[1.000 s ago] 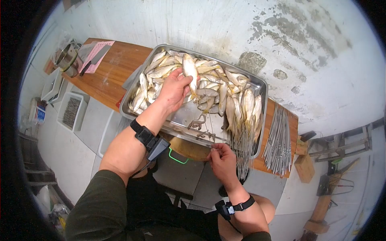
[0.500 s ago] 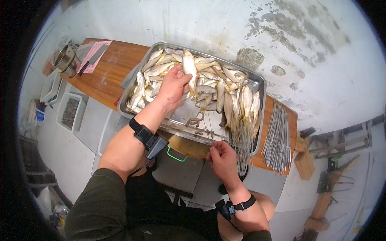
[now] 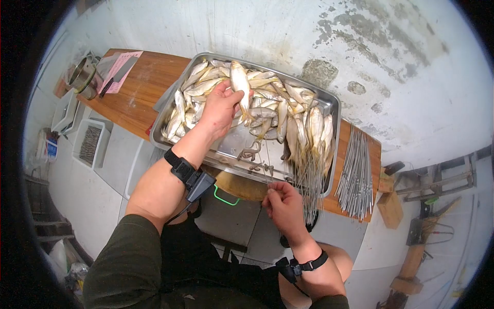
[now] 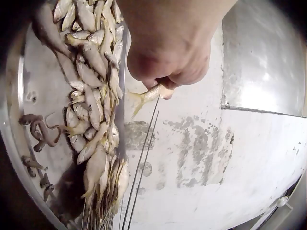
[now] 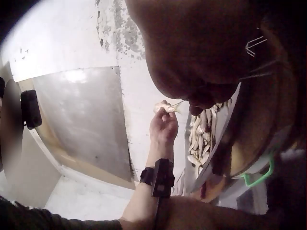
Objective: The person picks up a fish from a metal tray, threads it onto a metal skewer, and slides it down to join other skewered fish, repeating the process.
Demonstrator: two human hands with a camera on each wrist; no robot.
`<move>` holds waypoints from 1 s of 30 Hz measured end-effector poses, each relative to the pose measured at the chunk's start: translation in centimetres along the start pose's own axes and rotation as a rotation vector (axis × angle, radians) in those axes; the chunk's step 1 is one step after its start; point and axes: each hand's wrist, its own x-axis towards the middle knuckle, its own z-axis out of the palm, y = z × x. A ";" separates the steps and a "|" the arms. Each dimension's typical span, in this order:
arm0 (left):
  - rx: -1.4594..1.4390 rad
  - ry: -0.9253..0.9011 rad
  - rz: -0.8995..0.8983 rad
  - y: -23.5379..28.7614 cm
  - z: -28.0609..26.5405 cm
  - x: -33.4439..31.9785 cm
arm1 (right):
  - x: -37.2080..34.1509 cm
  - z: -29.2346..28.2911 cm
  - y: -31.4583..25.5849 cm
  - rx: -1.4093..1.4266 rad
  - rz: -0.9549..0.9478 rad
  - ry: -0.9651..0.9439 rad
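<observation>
Before a stained wall, the left hand grips a silvery, yellowish fish; the right hand pinches thin skewers.

My head view comes through bright and fairly even, corners black, the lens bowing the bench into a curve. In my left-wrist view the tray carries a dark shadow at eight o'clock, and focus is soft. My right-wrist view is dimmest: the right fingers, at two o'clock, are nearly black, while glare whitens the panel at ten o'clock.
</observation>
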 end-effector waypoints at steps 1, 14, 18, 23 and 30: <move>-0.044 0.008 0.009 -0.2 -0.1 0.1 | 0.0 0.0 0.0 -0.033 -0.018 0.003; -0.099 0.002 0.026 0.1 0.3 -0.2 | 0.5 0.0 0.5 -0.043 -0.051 0.044; 0.010 -0.003 0.024 0.1 0.3 -0.4 | 0.5 0.1 0.6 -0.044 -0.047 0.044; 0.082 -0.020 0.012 -0.2 0.0 -0.2 | 0.8 0.3 1.0 -0.038 -0.066 0.048; -0.055 -0.013 -0.025 0.3 1.1 -1.0 | 1.9 0.7 3.1 -0.095 -0.221 0.089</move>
